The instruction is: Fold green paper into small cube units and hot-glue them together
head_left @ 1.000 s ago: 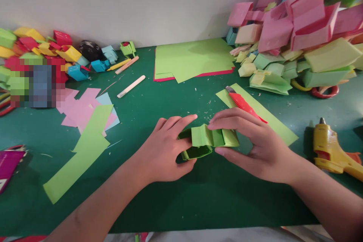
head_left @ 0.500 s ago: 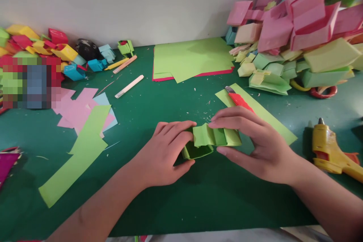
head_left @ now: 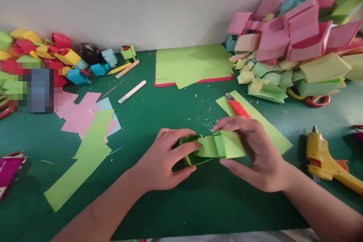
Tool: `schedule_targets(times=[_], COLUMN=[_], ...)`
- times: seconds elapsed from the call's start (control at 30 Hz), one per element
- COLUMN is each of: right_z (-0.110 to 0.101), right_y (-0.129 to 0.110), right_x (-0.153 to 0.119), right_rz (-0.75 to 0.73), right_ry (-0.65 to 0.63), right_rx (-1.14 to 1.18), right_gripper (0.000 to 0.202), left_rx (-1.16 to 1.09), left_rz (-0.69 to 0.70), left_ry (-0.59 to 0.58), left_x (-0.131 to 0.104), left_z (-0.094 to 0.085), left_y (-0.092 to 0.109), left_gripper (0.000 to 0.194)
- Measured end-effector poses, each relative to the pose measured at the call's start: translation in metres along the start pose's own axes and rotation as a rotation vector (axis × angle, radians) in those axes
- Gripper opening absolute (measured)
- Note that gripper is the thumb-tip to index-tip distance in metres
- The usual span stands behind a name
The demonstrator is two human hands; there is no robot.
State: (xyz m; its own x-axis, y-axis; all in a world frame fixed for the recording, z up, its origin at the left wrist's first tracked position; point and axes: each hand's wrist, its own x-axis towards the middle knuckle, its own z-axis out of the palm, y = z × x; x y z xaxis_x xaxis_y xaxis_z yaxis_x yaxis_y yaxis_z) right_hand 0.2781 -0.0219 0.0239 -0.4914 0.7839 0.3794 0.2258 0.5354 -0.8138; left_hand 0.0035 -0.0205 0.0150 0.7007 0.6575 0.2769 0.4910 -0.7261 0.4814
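My left hand [head_left: 161, 160] grips the left side of a small open box of folded green paper [head_left: 205, 160], its index finger reaching inside over the rim. A pleated light-green paper piece [head_left: 229, 145] joins or overlaps the box on the right; I cannot tell whether they are attached. My right hand [head_left: 258, 155] is closed around the right end of that piece, fingers on the far side and thumb below. Just beyond the right hand, a red utility knife [head_left: 239, 109] lies on a green paper sheet [head_left: 272, 136].
Green sheets [head_left: 193, 64] lie on red paper at the back. A yellow glue gun [head_left: 320, 155] stands at right, below piled folded paper [head_left: 303, 26]. Pink cutouts [head_left: 82, 111] and a green strip [head_left: 70, 181] lie left, near a white stick [head_left: 132, 91] and colourful paper boxes [head_left: 68, 56].
The right hand has turned the pleated piece, so its broad end face now shows. My left index finger has moved further over the box. The view has tilted up slightly.
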Motion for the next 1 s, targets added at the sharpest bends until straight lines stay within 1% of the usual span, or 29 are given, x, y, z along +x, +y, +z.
schedule_targets(times=[0.07, 0.13, 0.27, 0.43, 0.5, 0.53, 0.6, 0.67, 0.73, 0.87, 0.93, 1.0], right_z=[0.004, 0.008, 0.013, 0.018, 0.022, 0.023, 0.025, 0.025, 0.022, 0.012, 0.006, 0.003], right_y=[0.001, 0.002, 0.000, -0.009, -0.011, -0.012, -0.012, -0.012, -0.011, -0.012, -0.013, -0.015], right_x=[0.002, 0.006, 0.011, 0.019, 0.023, 0.025, 0.029, 0.032, 0.033, 0.031, 0.029, 0.027], right_rz=[-0.020, -0.057, -0.129, -0.174, -0.202, -0.211, -0.206, -0.182, -0.163, -0.207, -0.219, -0.204], right_ry=[-0.006, -0.042, -0.113, -0.208, -0.201, -0.177, -0.140, -0.135, -0.143, -0.150, -0.168, -0.172], right_rx=[-0.015, -0.124, -0.285, -0.378, -0.380, -0.367, -0.332, -0.318, -0.323, -0.293, -0.260, -0.251], right_gripper=[0.054, 0.049, 0.053, 0.054, 0.056, 0.055, 0.047, 0.037, 0.034, 0.040, 0.040, 0.040], left_rx=[0.006, 0.003, -0.047, -0.169, -0.184, -0.188, -0.206, -0.238, -0.279, -0.354, -0.358, -0.350], left_rz=[0.012, 0.020, -0.005, -0.027, -0.033, -0.042, -0.078, -0.113, -0.136, -0.162, -0.143, -0.096], left_ry=[0.010, 0.024, 0.058, 0.103, 0.096, 0.085, 0.060, 0.050, 0.056, 0.087, 0.088, 0.104], left_x=[0.000, 0.000, -0.001, -0.001, -0.001, 0.000, 0.000, -0.001, -0.002, 0.000, 0.005, 0.011], left_z=[0.002, 0.003, 0.006, 0.007, 0.006, 0.005, 0.004, 0.004, 0.005, 0.010, 0.012, 0.013], left_y=[-0.001, -0.002, -0.003, -0.003, -0.003, -0.004, -0.005, -0.007, -0.009, -0.012, -0.012, -0.011], left_gripper=[0.039, 0.036, 0.036, 0.047, 0.045, 0.043, 0.038, 0.038, 0.043, 0.055, 0.060, 0.064])
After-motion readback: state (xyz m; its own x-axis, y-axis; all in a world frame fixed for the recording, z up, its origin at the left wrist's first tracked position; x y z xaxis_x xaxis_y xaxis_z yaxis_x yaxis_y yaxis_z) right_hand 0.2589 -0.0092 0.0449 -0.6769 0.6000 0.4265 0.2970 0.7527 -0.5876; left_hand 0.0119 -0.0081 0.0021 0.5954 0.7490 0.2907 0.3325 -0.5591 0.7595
